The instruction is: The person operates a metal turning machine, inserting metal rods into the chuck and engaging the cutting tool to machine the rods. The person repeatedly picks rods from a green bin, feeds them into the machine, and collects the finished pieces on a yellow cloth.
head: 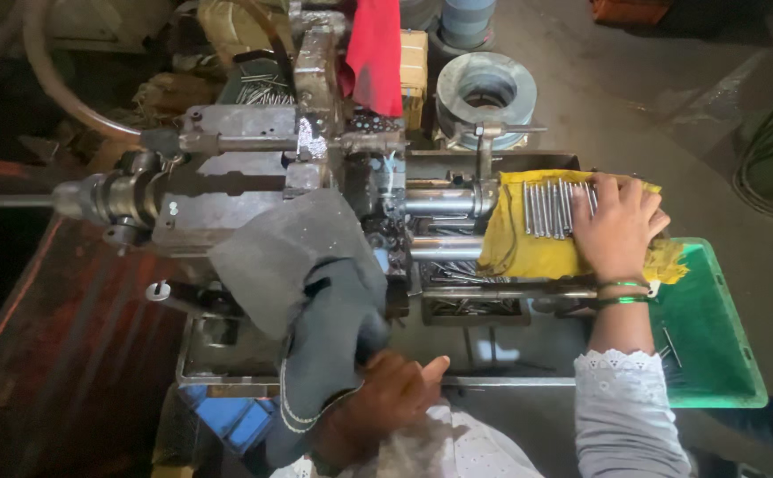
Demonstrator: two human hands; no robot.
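Note:
My right hand lies palm down on a yellow cloth at the right end of a small metal lathe-like machine. Its fingers touch a row of several thin steel pins laid side by side on that cloth. My left hand is low in the view, closed around a handle that is wrapped in a dark grey rag. The handle itself is hidden under the rag. Green bangles circle my right wrist.
A green plastic crate stands at the right with a few pins inside. More loose pins lie in the machine's tray. Behind are a red cloth, a round metal ring and a box of pins.

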